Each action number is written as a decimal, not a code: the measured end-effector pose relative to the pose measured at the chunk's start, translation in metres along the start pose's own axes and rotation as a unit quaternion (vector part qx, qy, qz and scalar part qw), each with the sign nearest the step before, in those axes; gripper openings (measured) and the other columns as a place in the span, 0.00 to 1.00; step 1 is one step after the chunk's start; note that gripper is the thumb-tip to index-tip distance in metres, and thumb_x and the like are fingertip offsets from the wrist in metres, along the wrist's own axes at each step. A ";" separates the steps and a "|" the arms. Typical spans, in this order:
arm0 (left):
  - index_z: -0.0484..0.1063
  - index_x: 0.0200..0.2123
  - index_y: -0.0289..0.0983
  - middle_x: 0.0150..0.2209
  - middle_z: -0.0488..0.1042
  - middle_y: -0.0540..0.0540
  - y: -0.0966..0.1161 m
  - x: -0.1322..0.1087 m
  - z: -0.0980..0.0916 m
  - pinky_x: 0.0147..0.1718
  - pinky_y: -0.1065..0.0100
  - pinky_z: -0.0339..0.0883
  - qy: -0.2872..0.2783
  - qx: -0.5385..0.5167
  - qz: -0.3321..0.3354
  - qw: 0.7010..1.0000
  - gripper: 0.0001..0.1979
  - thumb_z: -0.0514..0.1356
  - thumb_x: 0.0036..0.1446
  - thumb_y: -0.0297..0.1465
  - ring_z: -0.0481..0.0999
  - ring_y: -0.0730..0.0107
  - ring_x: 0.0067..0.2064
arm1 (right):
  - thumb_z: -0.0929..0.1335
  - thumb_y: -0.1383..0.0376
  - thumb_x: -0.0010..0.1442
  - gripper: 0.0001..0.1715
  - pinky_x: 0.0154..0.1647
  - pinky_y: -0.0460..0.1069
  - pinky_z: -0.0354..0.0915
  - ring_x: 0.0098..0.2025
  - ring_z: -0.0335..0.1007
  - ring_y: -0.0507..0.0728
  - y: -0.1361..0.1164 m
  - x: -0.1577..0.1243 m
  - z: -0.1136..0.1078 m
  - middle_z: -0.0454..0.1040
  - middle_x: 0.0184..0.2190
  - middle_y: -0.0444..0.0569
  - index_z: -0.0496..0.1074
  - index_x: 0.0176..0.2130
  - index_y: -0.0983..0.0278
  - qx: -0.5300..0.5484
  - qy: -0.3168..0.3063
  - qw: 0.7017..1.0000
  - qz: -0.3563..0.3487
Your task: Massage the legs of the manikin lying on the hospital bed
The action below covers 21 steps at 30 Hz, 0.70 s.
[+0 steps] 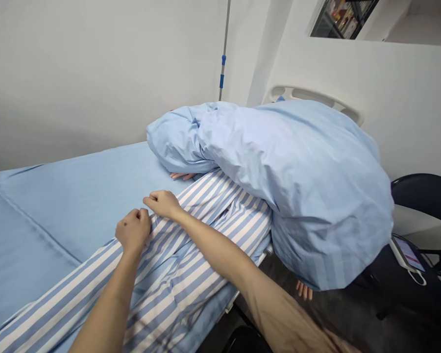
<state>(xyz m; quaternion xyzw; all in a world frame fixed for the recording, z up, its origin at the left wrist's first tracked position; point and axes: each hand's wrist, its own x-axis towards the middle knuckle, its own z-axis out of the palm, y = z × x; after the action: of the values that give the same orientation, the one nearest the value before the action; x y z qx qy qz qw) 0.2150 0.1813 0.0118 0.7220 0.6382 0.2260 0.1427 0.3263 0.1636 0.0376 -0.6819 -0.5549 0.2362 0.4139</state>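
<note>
My left hand [134, 229] is closed in a fist at the far edge of blue-and-white striped trousers [191, 274] worn by a figure lying on the bed. Just beyond it, to the right, my right hand [162, 203] is also closed, at the same trouser leg near the sheet. The undersides of both hands are hidden, so whatever they may grip does not show. A light blue quilt [297, 166] is bunched over the figure's upper body and head. The figure's fingers [183, 175] poke out under the quilt, and the other hand [304, 290] hangs below its near edge.
The bed has a blue sheet [77, 196] and a pale headboard [312, 95]. A thin pole [226, 39] with blue joints stands by the wall. At right is a black chair [426, 196] with a phone-like device [407, 255] on its seat.
</note>
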 end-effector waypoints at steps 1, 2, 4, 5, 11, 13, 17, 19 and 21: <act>0.63 0.19 0.38 0.22 0.66 0.43 -0.001 0.002 -0.001 0.29 0.66 0.53 -0.012 0.001 0.002 1.000 0.15 0.48 0.54 0.36 0.64 0.62 0.28 | 0.61 0.59 0.56 0.19 0.26 0.42 0.44 0.24 0.47 0.47 0.000 0.001 0.000 0.50 0.17 0.39 0.54 0.18 0.64 0.005 0.001 1.000 -0.002; 0.63 0.18 0.38 0.21 0.65 0.44 -0.002 0.004 -0.002 0.28 0.66 0.52 -0.025 0.002 0.003 1.000 0.16 0.48 0.54 0.37 0.63 0.64 0.28 | 0.61 0.59 0.56 0.20 0.26 0.43 0.44 0.24 0.48 0.47 0.001 0.002 0.000 0.50 0.17 0.39 0.54 0.18 0.64 0.010 0.002 1.000 -0.003; 0.62 0.17 0.38 0.19 0.61 0.47 -0.002 0.009 -0.005 0.27 0.67 0.50 -0.043 -0.003 0.004 0.999 0.16 0.49 0.53 0.36 0.59 0.67 0.25 | 0.61 0.58 0.56 0.19 0.26 0.43 0.44 0.24 0.48 0.47 0.002 0.002 0.000 0.51 0.17 0.39 0.54 0.19 0.64 0.019 0.003 1.000 -0.007; 0.61 0.16 0.38 0.17 0.59 0.48 -0.001 0.011 -0.006 0.26 0.68 0.49 -0.043 -0.016 0.003 0.999 0.16 0.50 0.52 0.36 0.57 0.69 0.24 | 0.61 0.58 0.56 0.19 0.26 0.42 0.44 0.24 0.48 0.47 0.002 0.002 0.000 0.51 0.17 0.39 0.54 0.19 0.64 0.023 0.004 1.000 -0.007; 0.57 0.16 0.36 0.15 0.53 0.53 0.013 0.010 -0.007 0.22 0.72 0.51 0.063 -0.293 -0.046 0.953 0.13 0.52 0.50 0.33 0.54 0.78 0.22 | 0.60 0.57 0.56 0.20 0.26 0.42 0.45 0.24 0.49 0.47 0.000 0.003 0.000 0.52 0.17 0.39 0.54 0.19 0.64 0.025 0.009 1.000 0.007; 0.57 0.17 0.36 0.16 0.54 0.53 0.017 0.003 -0.002 0.23 0.72 0.52 0.077 -0.324 -0.035 0.942 0.14 0.51 0.51 0.33 0.55 0.78 0.22 | 0.60 0.57 0.57 0.20 0.26 0.42 0.46 0.25 0.49 0.47 0.000 0.003 -0.001 0.53 0.18 0.39 0.55 0.19 0.64 0.018 0.005 1.000 0.010; 0.54 0.16 0.37 0.15 0.55 0.52 0.014 -0.012 0.012 0.25 0.69 0.48 0.096 -0.168 0.018 0.981 0.15 0.49 0.53 0.33 0.55 0.75 0.22 | 0.60 0.57 0.57 0.19 0.26 0.42 0.46 0.25 0.50 0.47 0.001 0.002 0.000 0.53 0.18 0.38 0.56 0.20 0.64 0.017 -0.006 1.000 0.002; 0.55 0.17 0.37 0.17 0.58 0.50 0.012 -0.017 0.018 0.26 0.67 0.45 0.096 -0.097 0.037 0.990 0.14 0.50 0.52 0.32 0.55 0.73 0.23 | 0.60 0.58 0.57 0.19 0.26 0.42 0.47 0.25 0.50 0.47 0.002 0.002 0.001 0.53 0.18 0.38 0.55 0.19 0.64 0.013 -0.002 1.000 0.005; 0.56 0.18 0.37 0.19 0.61 0.49 0.010 -0.018 0.022 0.26 0.67 0.44 0.086 -0.063 0.048 0.993 0.12 0.51 0.51 0.32 0.57 0.72 0.24 | 0.61 0.58 0.57 0.19 0.27 0.42 0.47 0.25 0.51 0.47 0.004 0.001 0.002 0.54 0.18 0.38 0.55 0.20 0.64 0.012 0.008 1.000 0.010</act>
<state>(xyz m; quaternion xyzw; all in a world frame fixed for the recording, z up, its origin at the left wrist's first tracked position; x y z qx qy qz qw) 0.2333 0.1638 -0.0051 0.7193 0.5973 0.3332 0.1218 0.3268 0.1653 0.0336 -0.6839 -0.5420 0.2414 0.4245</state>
